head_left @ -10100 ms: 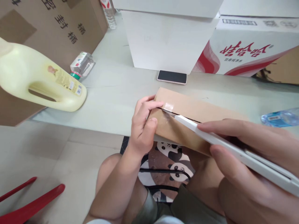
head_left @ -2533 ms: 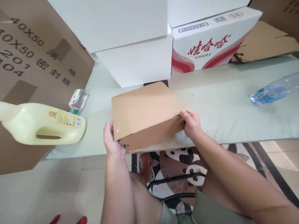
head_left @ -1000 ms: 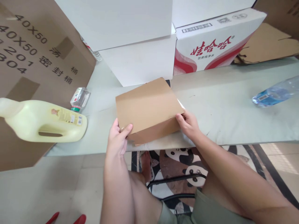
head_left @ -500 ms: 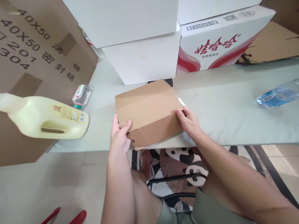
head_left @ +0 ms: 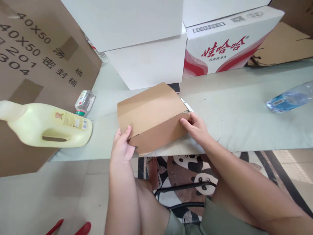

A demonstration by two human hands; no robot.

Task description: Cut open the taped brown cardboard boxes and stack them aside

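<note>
A brown cardboard piece (head_left: 151, 109), folded along a crease with a darker flap toward me, lies tilted above the pale cloth-covered table (head_left: 232, 130). My left hand (head_left: 123, 142) grips its left edge near the crease, thumb on top and fingers partly hidden beneath. At the right end of the flap, my right hand (head_left: 195, 127) pinches the cardboard between thumb and fingers. Something thin and white (head_left: 187, 105) sticks out past the cardboard's right edge. Behind the cardboard a phone (head_left: 174, 87) lies partly covered.
A pale yellow jug (head_left: 49, 124) and a small clear bottle (head_left: 84, 100) lie at left by a large carton (head_left: 44, 65). White boxes (head_left: 151, 62) and a red-and-white box (head_left: 220, 49) stand behind. A water bottle (head_left: 288, 98) lies at right.
The cardboard and my left hand have shifted slightly left. My right hand has tilted the flap's right end, opening the crease there. More of the phone and the white thing shows.
</note>
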